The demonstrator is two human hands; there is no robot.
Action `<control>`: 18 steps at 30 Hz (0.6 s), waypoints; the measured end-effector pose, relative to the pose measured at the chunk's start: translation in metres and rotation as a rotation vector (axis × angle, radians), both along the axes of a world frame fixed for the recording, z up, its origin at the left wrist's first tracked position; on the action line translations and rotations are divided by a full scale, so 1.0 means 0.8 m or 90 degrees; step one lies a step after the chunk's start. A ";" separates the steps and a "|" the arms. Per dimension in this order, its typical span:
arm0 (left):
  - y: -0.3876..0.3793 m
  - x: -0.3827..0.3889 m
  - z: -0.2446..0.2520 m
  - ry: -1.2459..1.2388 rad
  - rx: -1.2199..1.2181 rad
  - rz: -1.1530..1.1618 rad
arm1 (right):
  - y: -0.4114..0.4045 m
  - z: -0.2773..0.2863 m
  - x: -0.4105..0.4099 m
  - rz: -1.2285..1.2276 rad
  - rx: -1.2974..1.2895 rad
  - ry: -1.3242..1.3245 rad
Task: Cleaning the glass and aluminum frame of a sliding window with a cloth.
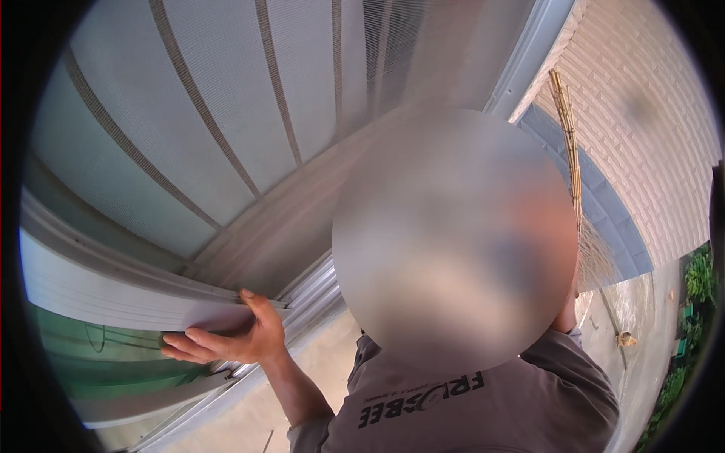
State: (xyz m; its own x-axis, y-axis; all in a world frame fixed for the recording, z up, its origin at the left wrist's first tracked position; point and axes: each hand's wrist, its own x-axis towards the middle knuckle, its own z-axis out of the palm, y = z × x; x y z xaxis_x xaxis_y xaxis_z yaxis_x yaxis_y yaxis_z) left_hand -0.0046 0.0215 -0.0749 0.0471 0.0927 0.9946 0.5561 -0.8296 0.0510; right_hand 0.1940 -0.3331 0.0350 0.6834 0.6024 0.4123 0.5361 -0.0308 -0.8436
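At the lower left, my left hand (243, 334) grips the edge of a white framed panel (147, 303), thumb on its upper edge and fingers spread along its lower side. A large round blur covers the middle of the view and hides my right hand; only a strip of my right forearm (566, 317) shows at its edge. Beyond that strip a bundle of thin dry stalks (569, 136), spreading into fine twigs like a broom, stands against the wall. I cannot tell whether my right hand touches it. My grey shirt with dark lettering fills the bottom.
A striped mesh screen or blind (238, 102) spans the upper left. Metal sliding tracks (317, 283) run beside the panel. Green material (113, 351) lies below it. Textured wall cladding (640, 113) with a grey base stands right, above paving (640, 306) and green plants (699, 277).
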 end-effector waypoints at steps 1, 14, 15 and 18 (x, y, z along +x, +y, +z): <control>-0.002 0.008 0.006 -0.010 0.003 -0.019 | 0.008 0.004 -0.012 0.152 0.082 -0.024; -0.006 0.005 -0.001 0.011 -0.020 0.005 | -0.158 -0.076 0.197 -0.544 -0.281 -0.149; -0.005 0.002 -0.003 0.009 -0.018 0.013 | -0.139 -0.033 0.172 -0.444 -0.218 -0.118; -0.001 -0.004 -0.009 0.007 -0.020 0.023 | -0.094 0.036 0.105 -0.427 0.102 -0.156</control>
